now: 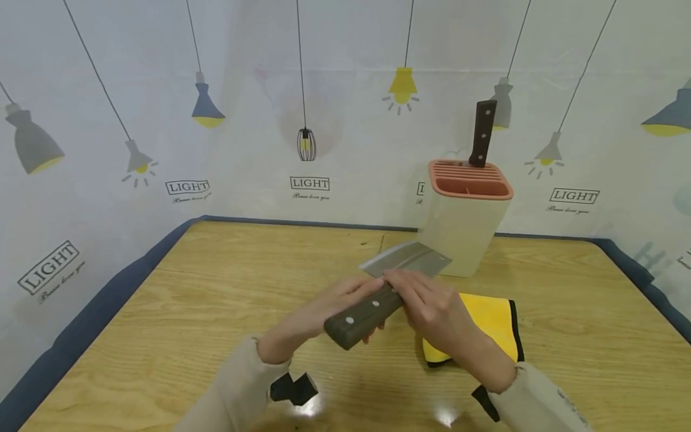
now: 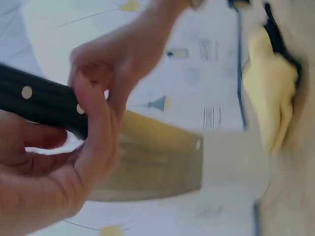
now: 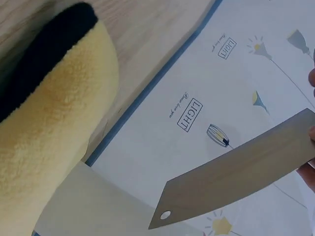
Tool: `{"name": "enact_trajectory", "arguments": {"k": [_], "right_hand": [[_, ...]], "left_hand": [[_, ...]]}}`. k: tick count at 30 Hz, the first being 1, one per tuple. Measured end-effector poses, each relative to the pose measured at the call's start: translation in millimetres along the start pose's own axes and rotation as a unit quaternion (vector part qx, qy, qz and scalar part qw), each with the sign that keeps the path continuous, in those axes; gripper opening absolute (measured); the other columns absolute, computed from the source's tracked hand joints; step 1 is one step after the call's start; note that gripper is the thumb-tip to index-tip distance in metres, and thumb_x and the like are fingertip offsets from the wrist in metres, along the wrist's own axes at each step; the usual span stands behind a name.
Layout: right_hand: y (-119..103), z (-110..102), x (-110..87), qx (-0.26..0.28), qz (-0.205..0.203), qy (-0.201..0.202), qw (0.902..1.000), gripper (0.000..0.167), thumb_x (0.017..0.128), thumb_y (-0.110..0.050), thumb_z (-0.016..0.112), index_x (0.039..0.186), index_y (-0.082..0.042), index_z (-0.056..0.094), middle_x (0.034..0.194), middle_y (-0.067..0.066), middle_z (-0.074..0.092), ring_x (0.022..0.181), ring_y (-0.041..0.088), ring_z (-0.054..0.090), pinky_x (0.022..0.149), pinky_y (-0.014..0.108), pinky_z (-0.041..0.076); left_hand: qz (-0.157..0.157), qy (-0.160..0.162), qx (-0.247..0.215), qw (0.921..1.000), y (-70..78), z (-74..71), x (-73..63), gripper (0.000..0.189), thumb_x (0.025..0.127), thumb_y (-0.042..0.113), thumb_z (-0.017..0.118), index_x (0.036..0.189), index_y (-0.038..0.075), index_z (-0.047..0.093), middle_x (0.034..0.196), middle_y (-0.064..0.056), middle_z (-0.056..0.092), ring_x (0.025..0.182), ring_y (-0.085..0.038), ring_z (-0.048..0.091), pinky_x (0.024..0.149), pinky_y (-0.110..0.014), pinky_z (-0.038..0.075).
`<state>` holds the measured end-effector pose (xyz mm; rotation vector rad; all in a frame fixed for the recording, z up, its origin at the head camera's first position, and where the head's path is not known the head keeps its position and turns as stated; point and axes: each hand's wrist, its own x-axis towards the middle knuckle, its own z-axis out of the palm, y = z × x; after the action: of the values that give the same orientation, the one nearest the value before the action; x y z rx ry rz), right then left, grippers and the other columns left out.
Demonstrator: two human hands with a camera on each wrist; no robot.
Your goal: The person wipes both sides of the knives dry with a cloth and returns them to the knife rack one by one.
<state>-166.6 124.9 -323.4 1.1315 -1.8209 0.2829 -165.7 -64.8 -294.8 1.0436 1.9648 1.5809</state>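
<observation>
A cleaver (image 1: 407, 259) with a broad steel blade and a dark riveted handle is held up above the table, blade pointing away. My left hand (image 1: 340, 295) holds the handle from the left, its thumb lying near the blade end. From the other side, my right hand (image 1: 434, 303) grips the handle where it meets the blade. In the left wrist view, fingers of both hands meet around that neck of the cleaver (image 2: 152, 167). The right wrist view shows the blade's hole near its far corner, with only fingertips (image 3: 311, 132) at the right edge.
A yellow cloth (image 1: 488, 321) with black edging lies on the wooden table (image 1: 216, 312), below and beside my right hand. Behind it stands a white knife block (image 1: 461, 231) with an orange slotted top. Another dark-handled knife (image 1: 483, 135) sticks up from a slot.
</observation>
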Motion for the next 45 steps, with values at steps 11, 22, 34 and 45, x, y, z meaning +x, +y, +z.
{"name": "enact_trajectory", "arguments": {"k": [11, 22, 34, 45], "right_hand": [[12, -4, -0.3, 0.083, 0.086, 0.004, 0.9928, 0.033, 0.094, -0.021, 0.037, 0.098, 0.004, 0.058, 0.087, 0.015, 0.062, 0.077, 0.027, 0.063, 0.064, 0.037, 0.053], [28, -1, -1.4, 0.189, 0.187, -0.01, 0.9638, 0.032, 0.064, 0.017, 0.069, 0.092, 0.002, 0.061, 0.084, 0.012, 0.065, 0.072, 0.023, 0.064, 0.061, 0.03, 0.053], [66, -11, -12.4, 0.272, 0.272, -0.075, 0.92, 0.032, 0.076, 0.006, 0.064, 0.108, 0.001, 0.058, 0.093, 0.012, 0.065, 0.082, 0.018, 0.063, 0.069, 0.024, 0.052], [141, -31, -9.3, 0.024, 0.429, -0.016, 0.9028, 0.036, 0.088, -0.012, 0.055, 0.113, 0.013, 0.05, 0.108, 0.031, 0.051, 0.1, 0.043, 0.047, 0.083, 0.052, 0.039]], "left_hand": [[0.203, 0.221, 0.341, 0.8909, 10.8, 8.9, 11.1, 0.036, 0.071, 0.003, 0.073, 0.104, 0.002, 0.058, 0.093, -0.01, 0.053, 0.08, -0.017, 0.053, 0.069, -0.023, 0.047], [0.273, 0.189, 0.284, 0.8998, 13.3, 1.0, 43.3, 0.023, 0.074, 0.003, 0.07, 0.095, 0.0, 0.061, 0.091, -0.01, 0.064, 0.083, -0.016, 0.06, 0.076, -0.021, 0.048], [0.109, 0.111, 0.169, 0.9732, 34.8, -32.0, 81.7, 0.023, 0.079, 0.002, 0.064, 0.1, -0.006, 0.059, 0.098, -0.017, 0.063, 0.089, -0.021, 0.062, 0.078, -0.023, 0.049], [-0.009, 0.19, 0.166, 0.9676, 82.0, -86.4, 125.2, 0.032, 0.082, 0.011, 0.064, 0.111, 0.0, 0.055, 0.109, -0.011, 0.06, 0.095, -0.019, 0.059, 0.075, -0.027, 0.049]]}}
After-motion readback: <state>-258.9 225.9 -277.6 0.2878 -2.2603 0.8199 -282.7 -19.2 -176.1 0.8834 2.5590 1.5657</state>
